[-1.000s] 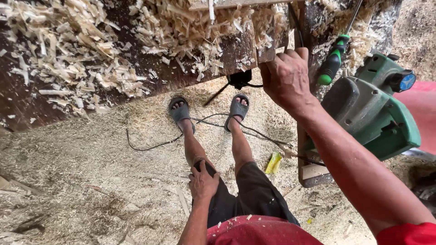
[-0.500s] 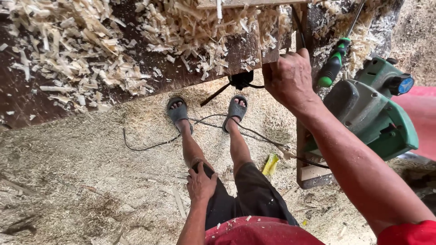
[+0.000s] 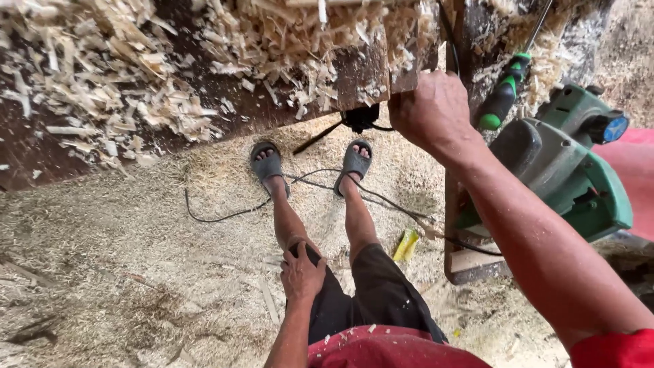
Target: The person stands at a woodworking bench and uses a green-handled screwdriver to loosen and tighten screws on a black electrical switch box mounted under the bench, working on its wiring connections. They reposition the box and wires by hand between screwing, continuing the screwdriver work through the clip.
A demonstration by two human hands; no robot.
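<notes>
Your right hand gripped the edge of the wooden block at the rim of the tabletop — fingers curled tight around it. Wood shavings covered the tabletop. Just beside your right hand lay a green screwdriver and a green power planer. Your left hand rested on your knee, holding nothing — above the sawdust floor.

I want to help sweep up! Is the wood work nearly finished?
Lots looks done: wood shavings cover the workbench and sawdust blankets the floor. Right now the right hand grips the bench's edge and the left hand rests on the knee. The green electric planer and screwdriver sit unused. The mess is unswept; how much cutting remains can't be told.
</notes>
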